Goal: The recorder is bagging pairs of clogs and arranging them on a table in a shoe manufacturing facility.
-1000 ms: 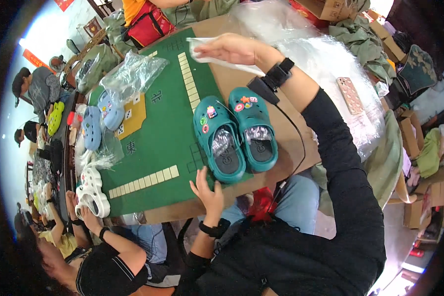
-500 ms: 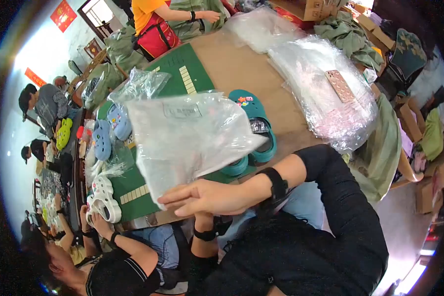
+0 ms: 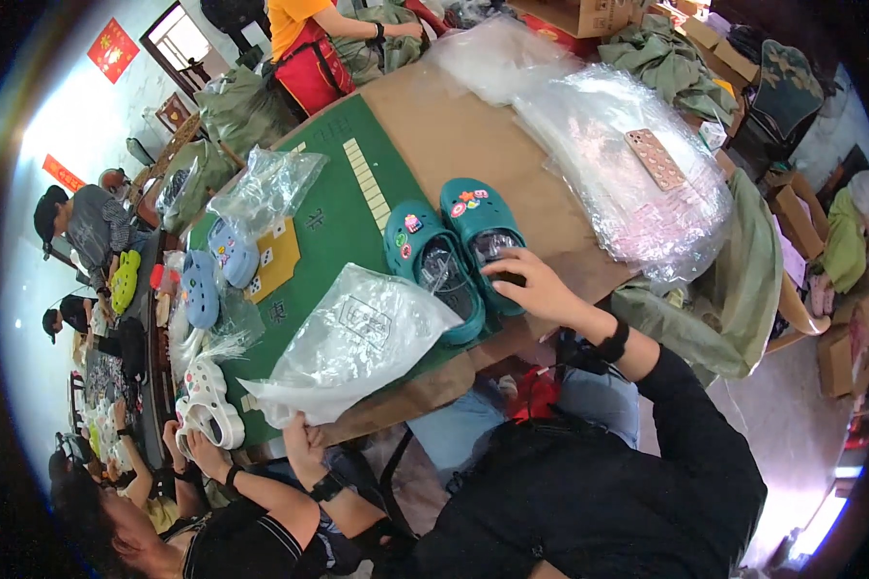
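The left hand pinches the near edge of a clear plastic bag lying on the counter. Just beyond, the right hand grips the right teal clog; the pair's long axes point away.

2 teal clogs are sitting at center. 2 light-blue clogs are lying at 9 o'clock, 2 white clogs at 8. 1 clear plastic bag is lying flat beside the teal pr. 1 phone is resting at 2 o'clock.
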Demonstrator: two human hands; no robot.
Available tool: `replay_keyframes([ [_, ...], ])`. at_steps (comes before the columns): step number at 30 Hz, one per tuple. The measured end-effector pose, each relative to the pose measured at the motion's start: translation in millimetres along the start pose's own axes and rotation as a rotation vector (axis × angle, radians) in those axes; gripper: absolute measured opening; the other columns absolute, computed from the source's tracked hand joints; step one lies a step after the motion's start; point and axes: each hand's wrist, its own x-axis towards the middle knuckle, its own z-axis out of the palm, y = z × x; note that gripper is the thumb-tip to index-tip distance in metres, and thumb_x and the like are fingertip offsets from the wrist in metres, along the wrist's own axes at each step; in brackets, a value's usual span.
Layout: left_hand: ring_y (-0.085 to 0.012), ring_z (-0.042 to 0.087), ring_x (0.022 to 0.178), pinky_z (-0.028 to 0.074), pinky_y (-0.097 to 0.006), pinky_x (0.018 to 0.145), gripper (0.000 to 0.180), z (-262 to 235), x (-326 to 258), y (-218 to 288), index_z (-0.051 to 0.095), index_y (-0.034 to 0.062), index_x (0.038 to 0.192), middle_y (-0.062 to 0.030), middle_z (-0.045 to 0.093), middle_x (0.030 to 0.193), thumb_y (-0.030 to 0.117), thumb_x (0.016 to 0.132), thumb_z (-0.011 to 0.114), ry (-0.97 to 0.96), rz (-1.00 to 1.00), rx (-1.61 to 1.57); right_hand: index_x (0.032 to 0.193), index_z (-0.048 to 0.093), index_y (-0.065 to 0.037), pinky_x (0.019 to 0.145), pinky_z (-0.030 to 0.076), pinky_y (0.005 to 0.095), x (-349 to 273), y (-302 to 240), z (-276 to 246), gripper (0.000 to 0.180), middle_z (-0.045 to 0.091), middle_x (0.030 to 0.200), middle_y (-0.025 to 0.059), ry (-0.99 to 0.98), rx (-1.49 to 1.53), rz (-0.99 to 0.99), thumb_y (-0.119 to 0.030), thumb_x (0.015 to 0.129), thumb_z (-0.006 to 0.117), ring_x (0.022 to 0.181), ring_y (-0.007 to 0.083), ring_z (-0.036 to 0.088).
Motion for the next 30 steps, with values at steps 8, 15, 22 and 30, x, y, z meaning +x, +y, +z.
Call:
replay_keyframes([
  [8, -0.0313, 0.048, 0.114, 0.042, -0.044, 0.097, 0.054, 39, -9, 24, 0.027, -0.0007, 0.134, -0.0242, 0.04, 0.129, 0.006, 0.088, 0.055, 0.467, 0.735, -0.015, 0.124, 0.057, -0.027, 0.107, 0.016, 0.0544, 43, -8, 50, 0.042, 0.025, 0.142, 0.0319, 0.024, -0.344, -0.003, -0.033, 0.083, 0.057, 0.136, 0.0428, 0.02],
  [15, -0.0414, 0.038, 0.122, 0.027, -0.05, 0.104, 0.057, 137, -82, -37, 0.032, -0.0048, 0.136, -0.0265, 0.042, 0.132, 0.021, 0.09, 0.054, 0.329, 1.286, 1.127, 0.108, 0.066, -0.02, 0.079, 0.033, 0.041, 67, -36, 62, 0.033, 0.063, 0.085, 0.0125, 0.195, -0.77, -0.048, -0.037, 0.081, 0.058, 0.095, 0.0288, 0.053],
  [22, -0.0504, 0.029, 0.128, 0.023, -0.057, 0.103, 0.071, 179, -62, -89, 0.029, 0.0107, 0.143, -0.0297, 0.033, 0.139, 0.048, 0.087, 0.051, -0.055, 0.672, 1.86, 0.108, 0.063, -0.017, 0.078, 0.034, 0.0377, 59, 3, 54, 0.03, 0.063, 0.081, 0.0084, 0.367, -0.888, -0.227, -0.025, 0.08, 0.056, 0.09, 0.0247, 0.055],
  [30, -0.0427, 0.038, 0.125, 0.028, -0.051, 0.103, 0.051, 135, -37, -95, 0.037, 0.0023, 0.137, -0.0267, 0.041, 0.135, 0.01, 0.088, 0.049, -0.268, 0.91, 1.528, 0.101, 0.069, -0.013, 0.083, 0.041, 0.0417, 61, 8, 49, 0.032, 0.061, 0.085, 0.0158, 0.432, -0.348, -0.205, -0.01, 0.07, 0.062, 0.099, 0.0327, 0.051],
])
